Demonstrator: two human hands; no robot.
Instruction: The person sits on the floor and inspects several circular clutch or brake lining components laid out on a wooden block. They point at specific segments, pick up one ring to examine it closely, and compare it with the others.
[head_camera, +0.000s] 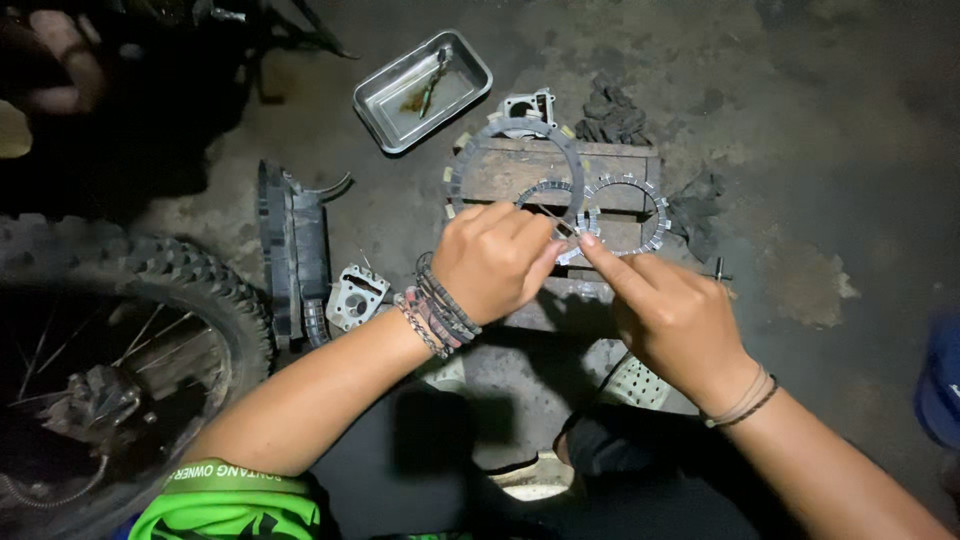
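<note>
Pinching a toothed clutch ring (560, 215): left hand (495, 262), grip closed on it; right hand (670, 315), fingertip touching its edge; second ring (628, 215) at 3 o'clock; wooden crate (610, 160) beneath; metal tray (422, 90) at 11 o'clock.

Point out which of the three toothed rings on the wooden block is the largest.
The large ring at the block's far left, nearest the metal tray. It spreads much wider than the two small rings, the middle ring and the right ring, by the hands.

Green sleeve — beaded wrist bracelets (438, 312)
</note>
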